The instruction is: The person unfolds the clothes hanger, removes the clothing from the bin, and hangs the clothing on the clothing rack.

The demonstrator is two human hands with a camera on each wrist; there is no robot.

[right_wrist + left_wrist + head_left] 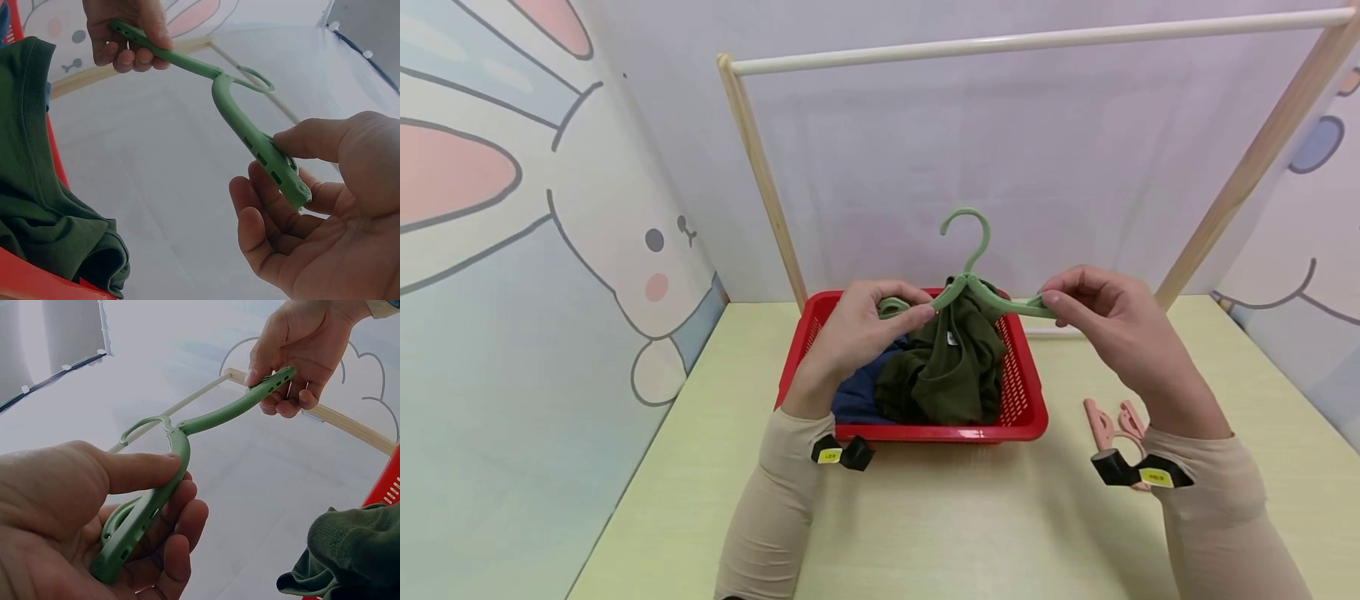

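Observation:
A green folding clothes hanger (970, 283) is held up above the basket, its hook pointing upward and its two arms spread. My left hand (868, 325) grips the left arm of the hanger, thumb on top and fingers curled beneath, as the left wrist view shows. At the other arm, my right hand (1108, 321) pinches the end between thumb and fingers; slots along that arm show in the right wrist view. Behind and below the hanger lies a dark green garment (951, 367) in the red basket (925, 433), beside a blue garment (861, 392).
A rack with a white top rail (1037, 40) and wooden posts (763, 175) stands behind the basket. Right of the basket, a pink folding hanger (1101, 425) lies on the pale table (955, 533), partly hidden by my right wrist. Panels printed with rabbits flank both sides.

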